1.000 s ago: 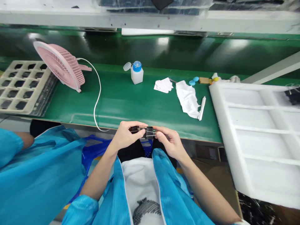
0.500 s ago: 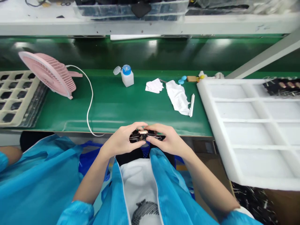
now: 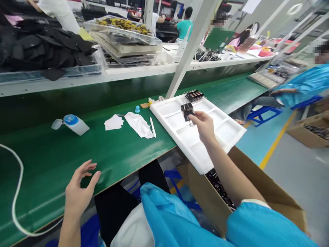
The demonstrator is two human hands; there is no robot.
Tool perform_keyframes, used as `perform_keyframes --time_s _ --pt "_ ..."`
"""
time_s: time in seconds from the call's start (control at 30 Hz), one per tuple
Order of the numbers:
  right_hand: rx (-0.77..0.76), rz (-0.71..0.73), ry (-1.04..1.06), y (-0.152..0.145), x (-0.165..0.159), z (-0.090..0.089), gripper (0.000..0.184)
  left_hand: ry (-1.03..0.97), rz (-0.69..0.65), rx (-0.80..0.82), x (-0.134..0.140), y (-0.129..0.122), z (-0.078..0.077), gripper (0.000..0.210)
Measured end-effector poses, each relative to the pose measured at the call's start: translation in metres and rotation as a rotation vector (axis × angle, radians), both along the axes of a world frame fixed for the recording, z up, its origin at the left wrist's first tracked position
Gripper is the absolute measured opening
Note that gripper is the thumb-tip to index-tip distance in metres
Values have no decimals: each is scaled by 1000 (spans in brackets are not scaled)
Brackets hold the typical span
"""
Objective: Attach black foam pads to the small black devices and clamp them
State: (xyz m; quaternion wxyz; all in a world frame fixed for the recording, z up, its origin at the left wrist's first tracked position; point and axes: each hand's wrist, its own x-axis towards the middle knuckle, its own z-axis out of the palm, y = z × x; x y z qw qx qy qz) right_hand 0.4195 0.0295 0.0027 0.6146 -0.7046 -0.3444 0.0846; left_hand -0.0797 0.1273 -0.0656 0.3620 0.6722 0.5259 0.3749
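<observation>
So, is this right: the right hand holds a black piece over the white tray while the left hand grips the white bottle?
Not quite: in the head view the left hand is empty, not touching the white bottle. The right hand does hold a black piece over the white tray.

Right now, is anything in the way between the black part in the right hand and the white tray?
Nothing visible is: the right hand holds the black part seemingly just above the white tray. Similar parts sit at the tray's far end, beyond it.
</observation>
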Motion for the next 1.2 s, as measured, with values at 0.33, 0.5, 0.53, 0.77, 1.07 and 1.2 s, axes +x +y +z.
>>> perform_keyframes --time_s 0.33,0.5,0.53,0.77,1.07,1.2 --pt "-577 -303 -384 98 176 -21 37 160 148 18 5 -5 -13 52" --pt "-683 -312 -406 126 200 -41 38 197 152 56 3 -6 -15 49" --pt "-698 -315 -410 130 203 -44 39 207 153 60 3 -6 -15 49" --pt "-707 -332 -483 137 215 -59 42 268 148 92 7 -9 -12 48" --pt "-660 -348 -568 132 211 -58 39 322 139 149 1 -4 -22 53" --pt "-586 -383 -603 119 190 -40 49 316 117 211 0 -3 -26 48"
